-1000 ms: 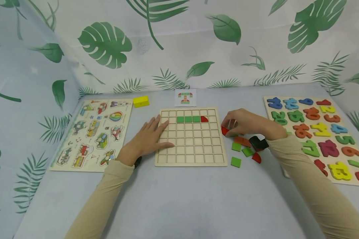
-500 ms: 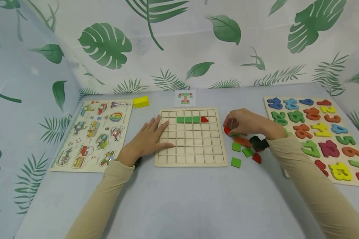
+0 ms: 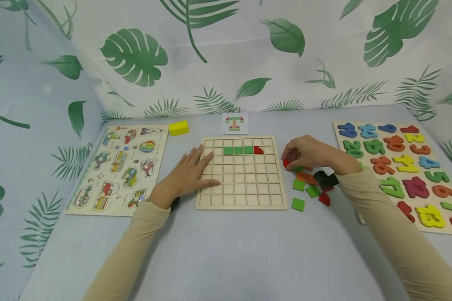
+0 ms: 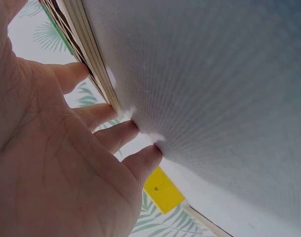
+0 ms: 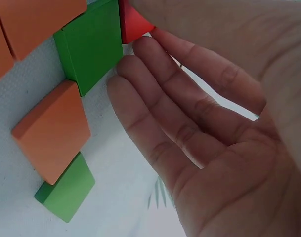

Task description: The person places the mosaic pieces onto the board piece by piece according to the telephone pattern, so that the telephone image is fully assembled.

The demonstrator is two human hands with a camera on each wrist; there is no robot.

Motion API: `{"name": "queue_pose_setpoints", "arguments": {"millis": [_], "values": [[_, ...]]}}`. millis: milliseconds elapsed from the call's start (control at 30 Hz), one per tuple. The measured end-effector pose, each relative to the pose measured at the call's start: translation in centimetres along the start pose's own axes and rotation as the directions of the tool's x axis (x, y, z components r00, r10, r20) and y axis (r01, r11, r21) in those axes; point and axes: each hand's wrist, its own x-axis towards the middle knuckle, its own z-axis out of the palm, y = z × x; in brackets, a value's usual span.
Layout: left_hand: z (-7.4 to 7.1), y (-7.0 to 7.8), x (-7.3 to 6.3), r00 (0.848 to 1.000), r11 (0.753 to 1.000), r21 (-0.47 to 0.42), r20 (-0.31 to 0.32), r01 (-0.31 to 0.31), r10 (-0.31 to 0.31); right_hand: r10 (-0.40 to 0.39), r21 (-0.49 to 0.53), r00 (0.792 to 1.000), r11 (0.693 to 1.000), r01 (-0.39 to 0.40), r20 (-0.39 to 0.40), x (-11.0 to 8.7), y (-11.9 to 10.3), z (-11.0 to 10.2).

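Note:
My left hand [image 3: 184, 173] rests with spread fingers on the left edge of a wooden grid board [image 3: 254, 179]; in the left wrist view its fingertips reach the table beside the board's edge. Three green square tiles [image 3: 238, 150] and a red quarter-circle tile [image 3: 258, 150] sit in a row in the board's second row of cells. Right of the board, my right hand [image 3: 310, 154] pinches another red tile [image 3: 286, 163] with a rounded edge between thumb and index finger, low over the table. In the right wrist view a green tile [image 5: 93, 47] lies right against this red tile [image 5: 135, 24].
Loose tiles lie under and below the right hand: orange [image 3: 306, 178], green [image 3: 298, 204] and red [image 3: 324, 199]. A pattern card [image 3: 234, 123] lies behind the board. A yellow block [image 3: 178, 128] and picture puzzle [image 3: 116, 179] are left, a number puzzle [image 3: 395, 167] right.
My right hand has shifted slightly right with the red tile, away from the board's edge, and then stayed nearly still. The left hand has kept its place on the board.

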Motion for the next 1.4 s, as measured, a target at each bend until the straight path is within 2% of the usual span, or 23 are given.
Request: {"name": "queue_pose_setpoints", "arguments": {"millis": [267,500,667,833,933,1133,1400], "values": [[-0.1,-0.2,0.1,1.000,1.000,-0.004,-0.001,0.003,-0.003,-0.023,-0.007,1.000,1.000,0.023,-0.003,0.3,-0.1,0.0],[0.1,-0.2,0.0,1.000,1.000,-0.004,0.001,-0.005,0.005,-0.036,0.025,0.999,0.999,0.036,0.002,0.4,0.1,0.5],[0.2,-0.2,0.0,1.000,1.000,0.001,-0.002,-0.003,0.003,-0.082,0.040,0.996,0.996,0.083,-0.030,0.5,0.2,0.6],[0.0,-0.1,0.0,1.000,1.000,-0.002,-0.005,-0.006,0.006,-0.122,-0.001,0.991,0.993,0.122,-0.063,0.5,0.1,0.1],[0.0,-0.1,0.0,1.000,1.000,-0.006,-0.008,-0.006,0.006,-0.142,-0.009,0.988,0.990,0.141,-0.065,0.5,-0.1,-0.4],[0.0,-0.1,0.0,1.000,1.000,-0.005,-0.006,0.005,-0.005,-0.163,-0.003,0.986,0.987,0.163,-0.019,1.3,-0.9,-0.8],[0.0,0.0,0.0,1.000,1.000,-0.003,-0.005,0.003,-0.003,-0.200,0.004,0.978,0.980,0.201,-0.060,2.9,-2.7,-0.4]]}}
